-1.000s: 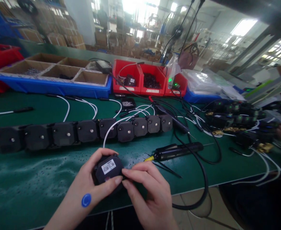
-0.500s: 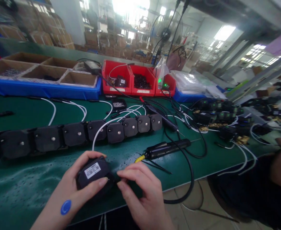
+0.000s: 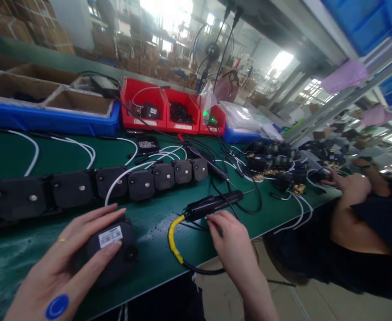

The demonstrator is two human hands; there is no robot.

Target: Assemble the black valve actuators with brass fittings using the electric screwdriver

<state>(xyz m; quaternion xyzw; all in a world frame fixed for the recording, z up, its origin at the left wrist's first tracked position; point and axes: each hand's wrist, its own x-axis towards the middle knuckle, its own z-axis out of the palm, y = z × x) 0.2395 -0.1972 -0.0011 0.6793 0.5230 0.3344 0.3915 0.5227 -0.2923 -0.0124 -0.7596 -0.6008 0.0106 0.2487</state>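
Observation:
My left hand (image 3: 72, 249) wraps over a black boxy device (image 3: 129, 238) with a white label, at the table's front edge. A white cable (image 3: 117, 183) arches up behind it. My right hand (image 3: 231, 238) is closed in a pinch beside a black electric screwdriver (image 3: 212, 203), whose thin bit points right. Thin black strips (image 3: 192, 223), perhaps cable ties, lie by its fingertips; what the pinch holds is hidden. The screwdriver's cord, wrapped in yellow tape (image 3: 172, 238), loops between my hands.
A row of black devices (image 3: 72, 188) stretches across the green table (image 3: 155, 263). Behind are red bins (image 3: 142, 127) and a blue divided tray (image 3: 48, 120). Another screwdriver-like tool (image 3: 212, 164) lies further back. At right are wired devices (image 3: 284, 182) and a co-worker's arm (image 3: 349, 191).
My right hand has left the device's side and moved right to the screwdriver and thin strips. My left hand keeps the device, now lower and more flatly covered. The view has turned right.

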